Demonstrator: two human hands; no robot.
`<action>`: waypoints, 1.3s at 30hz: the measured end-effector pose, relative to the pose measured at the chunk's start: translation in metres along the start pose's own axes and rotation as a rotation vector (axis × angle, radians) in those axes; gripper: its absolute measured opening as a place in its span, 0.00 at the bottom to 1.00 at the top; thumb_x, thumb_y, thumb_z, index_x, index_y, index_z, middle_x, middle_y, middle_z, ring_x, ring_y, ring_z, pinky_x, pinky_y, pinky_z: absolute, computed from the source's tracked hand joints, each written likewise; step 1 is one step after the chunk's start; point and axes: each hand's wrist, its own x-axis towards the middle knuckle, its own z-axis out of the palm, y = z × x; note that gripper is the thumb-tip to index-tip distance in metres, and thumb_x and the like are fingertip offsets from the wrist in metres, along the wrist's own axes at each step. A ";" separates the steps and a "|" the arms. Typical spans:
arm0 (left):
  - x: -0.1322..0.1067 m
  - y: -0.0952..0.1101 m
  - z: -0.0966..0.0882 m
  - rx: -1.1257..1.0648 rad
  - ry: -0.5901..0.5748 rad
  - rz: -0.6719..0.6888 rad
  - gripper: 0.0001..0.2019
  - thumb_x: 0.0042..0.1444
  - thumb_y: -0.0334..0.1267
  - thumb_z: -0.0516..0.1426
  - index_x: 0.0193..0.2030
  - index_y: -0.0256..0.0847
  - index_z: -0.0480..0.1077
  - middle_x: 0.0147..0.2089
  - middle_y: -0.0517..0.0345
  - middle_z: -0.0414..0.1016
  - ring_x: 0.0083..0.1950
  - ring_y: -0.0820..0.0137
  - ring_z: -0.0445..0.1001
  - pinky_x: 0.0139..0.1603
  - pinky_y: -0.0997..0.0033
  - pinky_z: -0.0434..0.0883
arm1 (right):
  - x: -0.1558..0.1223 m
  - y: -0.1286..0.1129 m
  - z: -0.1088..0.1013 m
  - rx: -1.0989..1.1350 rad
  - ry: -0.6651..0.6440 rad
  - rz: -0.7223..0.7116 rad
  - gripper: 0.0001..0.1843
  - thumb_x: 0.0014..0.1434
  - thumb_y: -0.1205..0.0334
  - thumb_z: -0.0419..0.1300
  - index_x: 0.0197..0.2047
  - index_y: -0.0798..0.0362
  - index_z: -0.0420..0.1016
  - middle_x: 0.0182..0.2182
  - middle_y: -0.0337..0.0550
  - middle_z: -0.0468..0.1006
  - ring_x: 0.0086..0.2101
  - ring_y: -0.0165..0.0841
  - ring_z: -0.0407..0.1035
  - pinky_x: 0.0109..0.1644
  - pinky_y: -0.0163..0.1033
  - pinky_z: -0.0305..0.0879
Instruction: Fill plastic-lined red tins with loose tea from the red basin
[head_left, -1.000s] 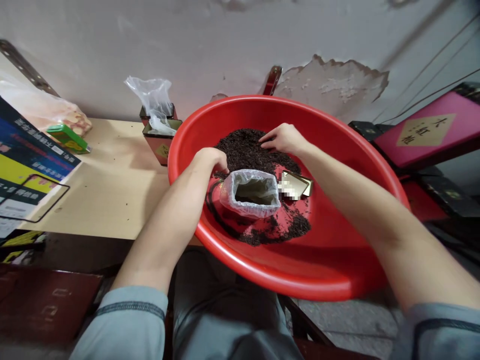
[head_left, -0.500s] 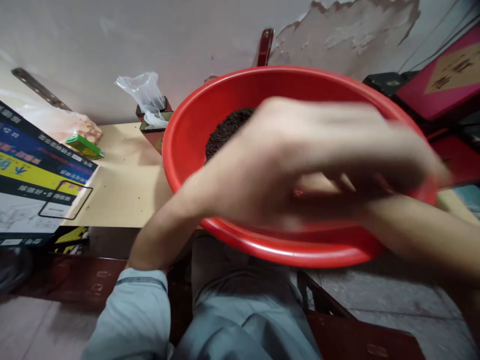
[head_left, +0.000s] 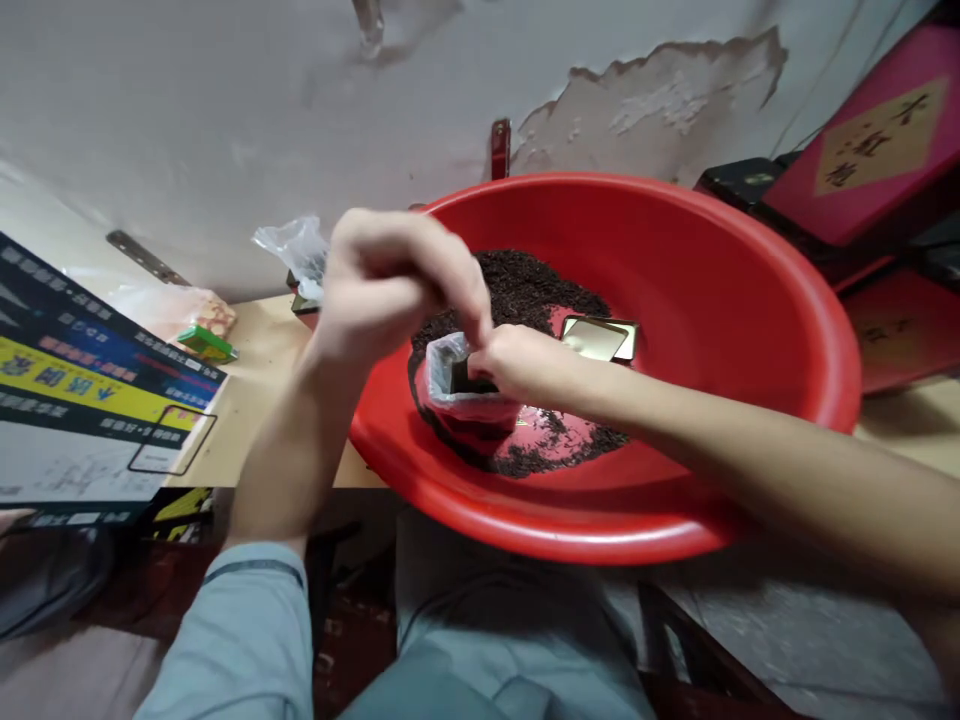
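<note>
In the big red basin [head_left: 750, 260] stands a red tin [head_left: 480, 415] lined with a clear plastic bag [head_left: 450, 355] folded over its rim. My right hand [head_left: 517, 365] is closed at the right edge of the bag's mouth, its fingertips partly inside and hidden. Slightly blurred, my left hand [head_left: 397, 270] is above the tin with curled fingers. Its fingertips meet close to my right hand; what they pinch cannot be made out. Dark loose tea leaves [head_left: 525, 285] lie around the tin. Just right of the tin rests a tin lid [head_left: 600, 338], pale gold inside.
Left of the basin, another bag-lined tin [head_left: 304, 290] stands on the wooden table [head_left: 259, 390]. A printed carton [head_left: 97, 400] and a small green box [head_left: 206, 345] are further left. Pink boxes [head_left: 862, 160] with Chinese writing are stacked at right. The peeling wall is behind.
My hands have moved left and apart from their blurred overlap above the basin, to the mouth of the bag-lined tin. The view has shifted, showing the tin, the lid and more tea leaves.
</note>
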 end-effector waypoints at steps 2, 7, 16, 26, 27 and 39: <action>0.060 -0.017 0.002 0.001 0.090 0.037 0.16 0.57 0.34 0.54 0.47 0.39 0.81 0.40 0.50 0.85 0.43 0.63 0.86 0.52 0.61 0.83 | 0.001 -0.002 -0.001 -0.040 -0.058 -0.018 0.12 0.65 0.73 0.62 0.42 0.57 0.89 0.43 0.55 0.87 0.42 0.43 0.81 0.43 0.41 0.65; 0.135 -0.114 0.038 0.845 -0.375 -0.449 0.45 0.59 0.44 0.69 0.81 0.43 0.63 0.81 0.37 0.63 0.78 0.42 0.68 0.77 0.49 0.67 | 0.000 -0.004 -0.004 -0.070 -0.077 -0.088 0.12 0.71 0.65 0.62 0.49 0.58 0.88 0.50 0.57 0.87 0.50 0.45 0.82 0.50 0.42 0.69; 0.095 -0.180 0.106 0.875 -0.363 -0.518 0.31 0.75 0.46 0.54 0.83 0.57 0.58 0.89 0.45 0.41 0.85 0.33 0.49 0.73 0.41 0.70 | -0.010 0.007 -0.014 -0.094 -0.044 -0.126 0.12 0.73 0.65 0.60 0.50 0.57 0.85 0.52 0.55 0.86 0.50 0.45 0.81 0.45 0.42 0.69; 0.116 -0.180 0.086 0.875 -0.415 -0.470 0.26 0.66 0.36 0.63 0.71 0.45 0.73 0.73 0.40 0.68 0.69 0.47 0.75 0.66 0.56 0.76 | -0.016 0.039 -0.025 -0.130 0.139 -0.023 0.15 0.75 0.65 0.57 0.47 0.54 0.87 0.45 0.51 0.86 0.42 0.38 0.79 0.41 0.40 0.66; 0.121 -0.177 0.082 0.868 -0.430 -0.470 0.26 0.65 0.36 0.64 0.69 0.44 0.73 0.72 0.41 0.70 0.66 0.49 0.78 0.64 0.59 0.77 | -0.016 0.042 -0.024 -0.121 0.159 -0.016 0.15 0.75 0.64 0.57 0.47 0.54 0.88 0.45 0.50 0.87 0.42 0.38 0.79 0.42 0.40 0.66; 0.142 -0.101 0.034 0.465 -0.389 -0.411 0.23 0.51 0.30 0.64 0.56 0.43 0.78 0.41 0.55 0.81 0.34 0.65 0.79 0.35 0.68 0.75 | -0.014 0.072 -0.026 -0.070 0.062 0.091 0.15 0.72 0.60 0.60 0.51 0.50 0.89 0.47 0.47 0.88 0.46 0.42 0.79 0.50 0.43 0.71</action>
